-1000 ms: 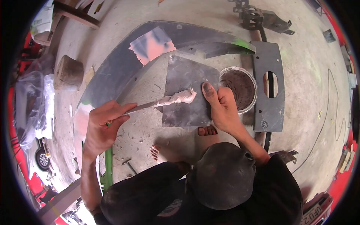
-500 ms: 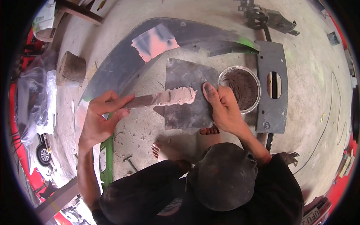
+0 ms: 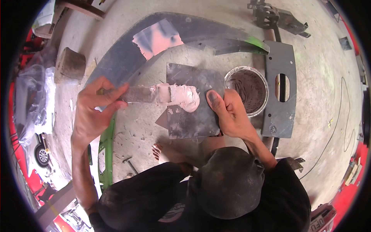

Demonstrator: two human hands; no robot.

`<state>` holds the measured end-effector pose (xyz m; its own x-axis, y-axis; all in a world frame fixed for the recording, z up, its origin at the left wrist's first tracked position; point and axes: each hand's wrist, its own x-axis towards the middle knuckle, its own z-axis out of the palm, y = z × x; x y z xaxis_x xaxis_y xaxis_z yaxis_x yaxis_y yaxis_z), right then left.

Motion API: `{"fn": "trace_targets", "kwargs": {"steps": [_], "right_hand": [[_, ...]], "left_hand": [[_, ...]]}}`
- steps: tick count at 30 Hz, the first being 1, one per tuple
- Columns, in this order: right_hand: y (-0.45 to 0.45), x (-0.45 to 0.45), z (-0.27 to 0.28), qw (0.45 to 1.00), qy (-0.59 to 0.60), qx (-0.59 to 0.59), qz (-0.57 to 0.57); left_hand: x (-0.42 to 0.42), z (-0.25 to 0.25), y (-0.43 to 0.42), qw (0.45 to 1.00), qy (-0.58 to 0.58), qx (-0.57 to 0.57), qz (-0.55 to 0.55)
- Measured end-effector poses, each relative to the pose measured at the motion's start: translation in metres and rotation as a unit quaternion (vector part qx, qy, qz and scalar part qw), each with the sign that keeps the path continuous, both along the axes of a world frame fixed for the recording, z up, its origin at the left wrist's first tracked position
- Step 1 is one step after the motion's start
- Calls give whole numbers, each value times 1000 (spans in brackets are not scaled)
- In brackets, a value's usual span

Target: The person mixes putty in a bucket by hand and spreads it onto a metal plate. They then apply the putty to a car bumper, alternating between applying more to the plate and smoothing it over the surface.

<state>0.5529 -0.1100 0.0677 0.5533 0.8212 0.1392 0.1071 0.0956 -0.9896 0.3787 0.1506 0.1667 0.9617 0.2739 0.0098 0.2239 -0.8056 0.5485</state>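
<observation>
My left hand [image 3: 96, 106] pinches the handle end of a flat spreader [image 3: 141, 94], whose far end lies against pink putty [image 3: 185, 96] on a dark square plate [image 3: 189, 123]. The putty forms a rounded lump near the plate's middle, with small smears beside it. My right hand [image 3: 230, 112] grips the plate's right edge, its grey-stained thumb on top and the fingers partly hidden underneath. Just right of the plate stands a round tin [image 3: 247, 91] with brownish paste inside.
A curved grey fender [image 3: 116, 50] with a pink-and-grey patch [image 3: 156, 38] arches beyond the plate. A grey slotted panel [image 3: 278, 116] lies right of the tin. A wooden block [image 3: 70, 63], green metal strip [image 3: 106, 162] and hammer-like tool [image 3: 130, 165] are at the left.
The left hand has moved left with the spreader, which now shows its flat face. The putty that was on the spreader's tip now sits mostly on the plate as a lump.
</observation>
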Motion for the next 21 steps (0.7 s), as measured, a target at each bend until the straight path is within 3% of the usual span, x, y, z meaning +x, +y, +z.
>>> {"fn": "trace_targets", "kwargs": {"steps": [3,11,17,18,20,21], "right_hand": [[-2,-1,-5,995,-96,26,-32],[-4,5,-3,995,-97,27,9],[-14,10,-10,998,-70,-2,2],[-16,10,-10,996,-83,7,-16],[-26,13,-9,997,-44,-38,-52],[-32,16,-9,995,-26,-60,-71]], "left_hand": [[5,4,0,999,-19,40,-9],[14,27,-13,968,-75,239,-27],[11,27,-13,938,-146,314,13],[10,30,-10,944,-149,295,11],[3,21,0,974,-184,119,61],[3,21,6,977,-167,129,44]]}}
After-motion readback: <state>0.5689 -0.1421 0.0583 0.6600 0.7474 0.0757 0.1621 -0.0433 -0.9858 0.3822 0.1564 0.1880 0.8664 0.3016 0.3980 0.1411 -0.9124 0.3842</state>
